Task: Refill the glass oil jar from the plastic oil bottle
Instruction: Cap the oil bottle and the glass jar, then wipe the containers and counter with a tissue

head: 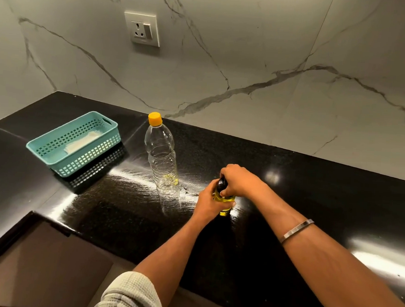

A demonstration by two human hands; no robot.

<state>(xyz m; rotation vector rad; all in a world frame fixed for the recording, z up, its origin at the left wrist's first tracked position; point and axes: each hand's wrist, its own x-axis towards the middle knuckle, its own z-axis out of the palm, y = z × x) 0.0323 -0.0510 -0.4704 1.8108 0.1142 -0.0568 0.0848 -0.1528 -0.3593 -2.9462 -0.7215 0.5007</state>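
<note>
The plastic oil bottle [161,155] stands upright, orange cap on, nearly empty. Just right and nearer, the small glass oil jar [224,198] holds yellow oil, black-capped, upright.

Teal basket [55,145], wall socket [142,28].

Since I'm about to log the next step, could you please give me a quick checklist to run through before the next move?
1. Glass jar upright on the counter: ok.
2. Left hand steadying the jar body: ok.
3. Right hand on the black lid: ok.
4. Lid fully tight: cannot tell.
5. Plastic bottle capped, upright: ok.
6. Oil left in bottle: only a little at the bottom.
</note>
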